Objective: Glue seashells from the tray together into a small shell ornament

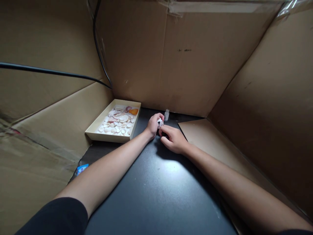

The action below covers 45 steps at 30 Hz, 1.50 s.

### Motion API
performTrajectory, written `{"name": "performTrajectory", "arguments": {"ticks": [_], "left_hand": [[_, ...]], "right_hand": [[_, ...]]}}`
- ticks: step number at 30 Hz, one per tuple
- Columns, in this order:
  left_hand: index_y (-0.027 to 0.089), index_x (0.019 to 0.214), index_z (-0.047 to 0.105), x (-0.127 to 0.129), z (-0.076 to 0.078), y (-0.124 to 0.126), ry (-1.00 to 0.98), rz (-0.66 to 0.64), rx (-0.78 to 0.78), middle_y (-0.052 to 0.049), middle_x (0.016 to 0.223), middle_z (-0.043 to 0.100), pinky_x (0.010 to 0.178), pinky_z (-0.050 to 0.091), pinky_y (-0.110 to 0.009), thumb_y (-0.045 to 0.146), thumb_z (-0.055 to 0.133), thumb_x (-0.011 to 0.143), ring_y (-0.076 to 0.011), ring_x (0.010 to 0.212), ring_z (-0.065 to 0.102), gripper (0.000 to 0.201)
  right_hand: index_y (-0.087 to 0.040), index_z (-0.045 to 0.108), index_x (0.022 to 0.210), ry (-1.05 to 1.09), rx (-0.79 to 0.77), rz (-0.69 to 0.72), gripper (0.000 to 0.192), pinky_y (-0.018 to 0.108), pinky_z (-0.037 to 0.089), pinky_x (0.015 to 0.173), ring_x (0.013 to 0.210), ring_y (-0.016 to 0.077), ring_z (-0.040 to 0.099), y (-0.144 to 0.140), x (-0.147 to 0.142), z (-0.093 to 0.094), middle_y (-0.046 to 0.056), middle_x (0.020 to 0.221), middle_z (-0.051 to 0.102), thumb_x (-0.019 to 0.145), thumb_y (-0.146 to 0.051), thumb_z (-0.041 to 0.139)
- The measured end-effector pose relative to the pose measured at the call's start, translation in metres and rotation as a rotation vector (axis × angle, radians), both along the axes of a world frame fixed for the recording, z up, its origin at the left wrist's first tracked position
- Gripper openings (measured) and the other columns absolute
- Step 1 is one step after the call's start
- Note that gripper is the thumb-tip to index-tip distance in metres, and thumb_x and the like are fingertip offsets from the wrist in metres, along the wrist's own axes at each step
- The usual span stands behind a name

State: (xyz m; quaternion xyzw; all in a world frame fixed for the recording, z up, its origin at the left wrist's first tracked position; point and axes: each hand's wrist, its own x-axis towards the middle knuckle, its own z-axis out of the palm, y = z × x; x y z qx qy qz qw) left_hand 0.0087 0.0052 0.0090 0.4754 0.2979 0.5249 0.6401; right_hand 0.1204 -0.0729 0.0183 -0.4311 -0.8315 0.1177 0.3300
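Observation:
Over the far part of the dark table, my left hand (154, 124) is closed around a small white shell (160, 123) with ridged edges and a dark spot. My right hand (173, 138) is right beside it, its fingers curled and pinched close to the shell's lower edge. What those fingers hold, if anything, is too small to make out. Just behind both hands stands a small clear glass bottle (166, 115) with a whitish label or content. To their left is a shallow cream box (111, 137) holding several pale shells (118, 123) and an orange piece (133, 112).
Cardboard walls (186, 58) enclose the black table (156, 192) at the back and sides. A flat cardboard sheet (207, 132) lies along the right. Black cables (56, 73) run at upper left. A blue packet (82, 169) is by the left edge, partly behind my forearm.

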Motion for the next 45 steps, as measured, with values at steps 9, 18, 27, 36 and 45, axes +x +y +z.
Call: {"name": "performTrajectory", "arguments": {"ticks": [9,18,27,36,45], "left_hand": [[0.017,0.057,0.045,-0.0005,0.0008,-0.0011,-0.022,-0.057,-0.045,0.001,0.041,0.040,0.040,0.029,-0.020,0.018,0.033,0.074,-0.0107,0.036,0.041,0.020],[0.017,0.058,0.045,-0.0009,0.0001,-0.0003,-0.024,-0.072,-0.052,0.001,0.041,0.038,0.038,0.027,-0.020,0.020,0.034,0.074,-0.0112,0.034,0.041,0.019],[0.015,0.055,0.047,-0.0002,0.0029,-0.0018,-0.017,-0.013,-0.042,0.001,0.047,0.037,0.041,0.026,-0.018,0.016,0.036,0.076,-0.0068,0.039,0.033,0.024],[0.015,0.058,0.049,-0.0001,0.0033,-0.0026,-0.013,0.031,-0.023,0.001,0.048,0.041,0.041,0.027,-0.018,0.018,0.038,0.076,-0.0072,0.041,0.037,0.021],[0.016,0.062,0.048,0.0005,0.0023,-0.0027,-0.038,0.039,-0.066,0.003,0.045,0.042,0.039,0.029,-0.018,0.017,0.038,0.074,-0.0080,0.036,0.040,0.015]], "right_hand": [[-0.018,0.048,0.071,-0.030,-0.043,0.035,0.003,0.023,0.028,0.062,0.063,0.0109,0.039,-0.0004,0.0000,-0.0009,-0.001,0.069,0.050,0.071,-0.019,0.046],[-0.018,0.048,0.069,-0.030,-0.044,0.051,0.003,0.023,0.028,0.061,0.061,0.0107,0.039,-0.0009,0.0003,0.0001,-0.001,0.066,0.050,0.070,-0.018,0.045],[-0.019,0.051,0.076,0.009,0.033,-0.061,0.007,0.023,0.030,0.063,0.065,0.0121,0.042,0.0002,0.0009,0.0001,0.001,0.075,0.054,0.072,-0.018,0.045],[-0.018,0.051,0.073,0.005,0.026,-0.065,0.004,0.023,0.029,0.061,0.063,0.0110,0.042,-0.0007,0.0009,0.0008,-0.001,0.072,0.053,0.072,-0.019,0.048],[-0.017,0.050,0.065,-0.006,0.019,-0.096,0.013,0.023,0.027,0.059,0.059,0.0096,0.041,0.0002,-0.0004,0.0001,-0.001,0.064,0.052,0.077,-0.023,0.048]]}}
